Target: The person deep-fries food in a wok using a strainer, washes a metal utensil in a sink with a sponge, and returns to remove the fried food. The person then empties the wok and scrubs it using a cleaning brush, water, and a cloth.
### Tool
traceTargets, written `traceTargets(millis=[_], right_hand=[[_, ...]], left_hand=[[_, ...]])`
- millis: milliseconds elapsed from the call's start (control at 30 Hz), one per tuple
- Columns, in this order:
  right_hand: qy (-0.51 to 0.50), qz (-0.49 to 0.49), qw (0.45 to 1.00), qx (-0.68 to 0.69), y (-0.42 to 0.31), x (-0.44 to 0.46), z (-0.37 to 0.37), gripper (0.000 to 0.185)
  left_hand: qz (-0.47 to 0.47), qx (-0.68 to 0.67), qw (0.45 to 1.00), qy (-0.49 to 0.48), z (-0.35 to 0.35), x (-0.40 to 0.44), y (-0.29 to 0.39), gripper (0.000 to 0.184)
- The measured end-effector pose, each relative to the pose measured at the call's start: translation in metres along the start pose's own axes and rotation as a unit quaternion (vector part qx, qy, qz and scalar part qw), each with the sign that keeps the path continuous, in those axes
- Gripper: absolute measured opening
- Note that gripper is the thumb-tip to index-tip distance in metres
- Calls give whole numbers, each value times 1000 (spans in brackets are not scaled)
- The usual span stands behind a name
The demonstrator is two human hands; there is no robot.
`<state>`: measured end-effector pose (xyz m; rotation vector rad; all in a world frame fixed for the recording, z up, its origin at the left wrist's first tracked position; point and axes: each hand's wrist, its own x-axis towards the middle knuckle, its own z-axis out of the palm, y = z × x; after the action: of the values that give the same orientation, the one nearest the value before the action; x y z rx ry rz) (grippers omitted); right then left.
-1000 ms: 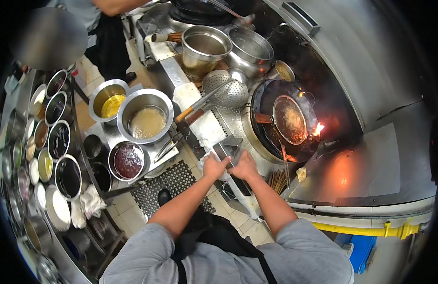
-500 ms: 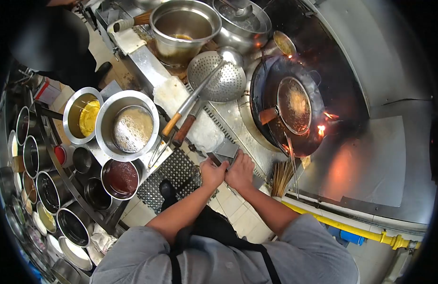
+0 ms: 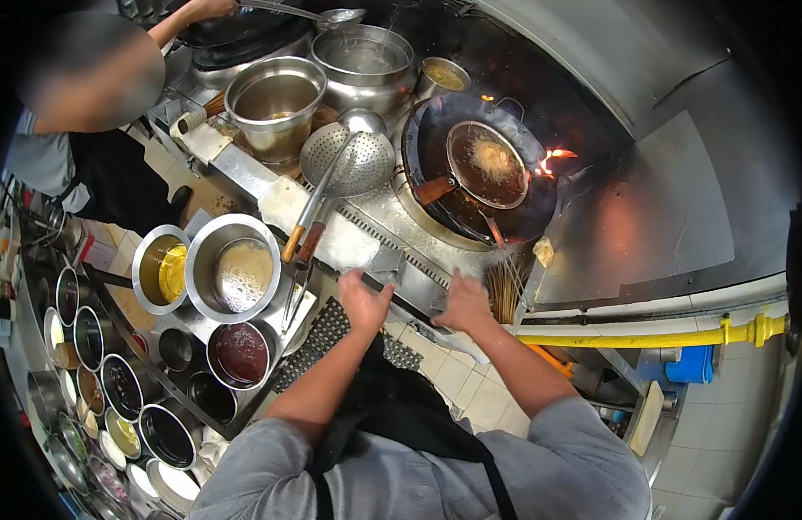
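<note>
1. Fingers: left hand (image 3: 363, 303) loosely spread at the range front, clamped on nothing visible; right hand (image 3: 467, 305) blurred, can't tell if it grips. Spacing looks meant to cover both sides of the front edge.
2. Range (image 3: 409, 236): runs in front of both hands, so reach is short.
3. Wok (image 3: 537, 208): seated over the burner, flames (image 3: 557, 158) at far rim. Far enough to spare the hands, I'd say.
4. Mesh strainer (image 3: 470, 186): in the wok, handle toward the person, likely for a quick grab.
5. Perforated skimmer (image 3: 327, 165): parked beside the wok, ladle (image 3: 363, 121) overlapping it. Handles point frontward, presumably for access.
6. Metal piece (image 3: 387, 262): on the front ledge between the hands, nearer left. Contact unclear.
</note>
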<state>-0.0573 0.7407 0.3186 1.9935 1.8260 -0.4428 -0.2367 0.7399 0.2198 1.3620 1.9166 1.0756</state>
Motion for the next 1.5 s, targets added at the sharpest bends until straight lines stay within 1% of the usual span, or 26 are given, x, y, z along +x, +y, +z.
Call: traceTargets(millis=[33,67,100,133,167,200,233,300,333,367,433,467,567,700,733,900,967,1033,1100,1167,1233,1267,1333,1367,1433,1500], right_hand=[[0,-3,1000,1,23,4,13,92],[6,-47,996,80,47,12,39,86],[10,-93,983,156,60,16,56,81],[57,-112,973,195,60,16,61,66],[51,-120,973,193,61,19,63,66],[44,-81,967,239,60,21,64,60],[39,-42,957,285,59,25,65,55],[68,-61,956,278,56,26,67,49],[95,-68,955,274,56,27,67,44],[91,-73,955,274,56,31,62,44],[138,-71,938,309,52,25,49,40],[111,-48,944,307,40,13,15,38],[103,-63,945,304,40,14,14,40],[151,-93,937,302,50,10,44,41],[141,-54,940,305,48,12,50,42],[117,-29,938,326,25,3,33,46],[153,-61,937,308,14,7,41,44],[170,-60,934,309,15,15,31,45],[134,-74,942,300,22,17,30,47],[144,-79,947,275,28,17,31,48],[36,-66,985,158,27,17,19,54],[39,-62,985,156,20,20,14,54],[191,-149,970,30,-13,21,16,79],[190,-146,970,30,-30,26,23,79],[165,-97,975,115,-55,46,36,86],[155,-93,977,110,-62,53,32,87]], left_hand=[[0,2,1000,2,-1,10,5,53],[167,27,986,-6,0,25,12,47],[326,52,944,-13,1,40,17,41],[320,57,946,-8,3,59,20,41],[327,103,927,-148,6,77,21,39],[327,145,888,-287,9,83,18,38],[322,150,890,-285,13,83,15,38],[340,155,873,-312,22,91,15,35],[343,147,879,-296,23,89,11,34],[337,150,882,-295,23,93,12,34],[285,170,903,-274,23,90,10,35],[272,185,901,-281,20,94,10,35],[263,206,885,-325,17,99,17,34],[340,213,867,-296,9,90,31,27],[338,207,867,-302,9,85,30,27],[375,181,861,-292,-2,110,29,22],[369,164,868,-290,-9,105,21,19],[386,145,881,-231,-1,112,8,17],[392,161,874,-237,0,112,16,16],[382,161,885,-213,4,101,19,14],[386,144,889,-201,10,100,18,13],[383,148,890,-198,11,100,17,13],[378,148,891,-202,10,99,16,14],[379,146,891,-204,10,97,16,14],[360,105,907,-190,13,95,15,30],[353,101,913,-179,13,98,13,27]])
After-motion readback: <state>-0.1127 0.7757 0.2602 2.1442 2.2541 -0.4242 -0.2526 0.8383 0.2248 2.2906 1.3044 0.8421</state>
